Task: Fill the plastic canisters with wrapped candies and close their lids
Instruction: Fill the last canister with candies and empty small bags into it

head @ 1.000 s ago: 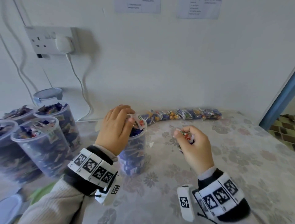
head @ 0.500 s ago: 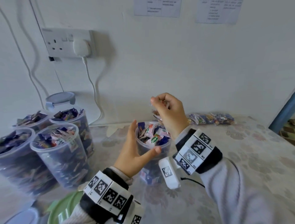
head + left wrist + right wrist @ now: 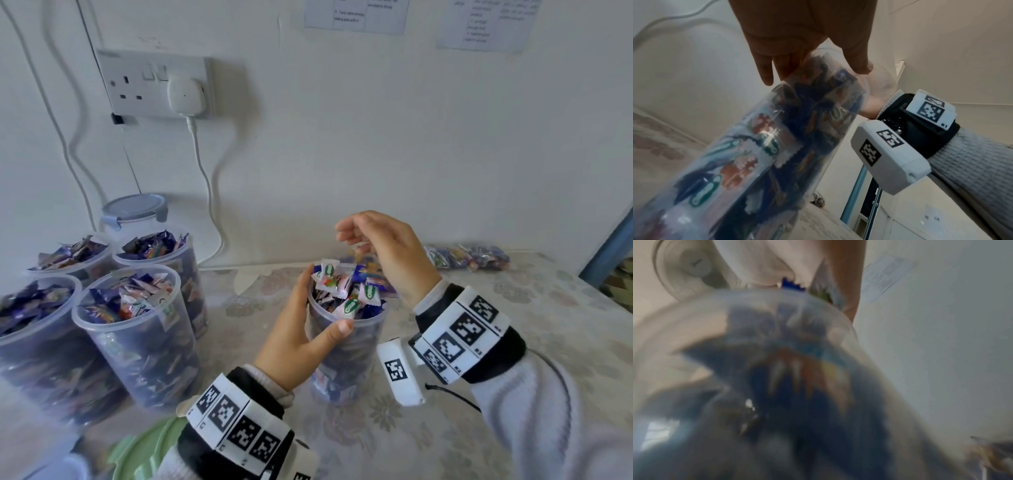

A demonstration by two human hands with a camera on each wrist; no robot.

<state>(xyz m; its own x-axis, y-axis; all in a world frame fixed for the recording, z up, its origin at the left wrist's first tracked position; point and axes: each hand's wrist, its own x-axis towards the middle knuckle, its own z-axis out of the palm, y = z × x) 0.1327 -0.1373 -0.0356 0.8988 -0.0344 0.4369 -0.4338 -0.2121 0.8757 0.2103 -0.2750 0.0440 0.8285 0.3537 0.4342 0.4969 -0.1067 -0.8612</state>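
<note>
Within the left hand (image 3: 294, 337), a clear canister (image 3: 346, 356) heaped with candies (image 3: 346, 291)

Clear canister (image 3: 346, 346), candies (image 3: 346, 291) blue, white, pink with green logos. Tablecloth (image 3: 513, 342) pale floral. Lid (image 3: 137, 209) grey-blue.

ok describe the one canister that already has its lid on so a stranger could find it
Start at the wall socket and follow its white cable down to the cluster of canisters. The lidded canister stands rearmost against the wall; its grey-blue lid is on, while its neighbours stand open, heaped with candies.
</note>
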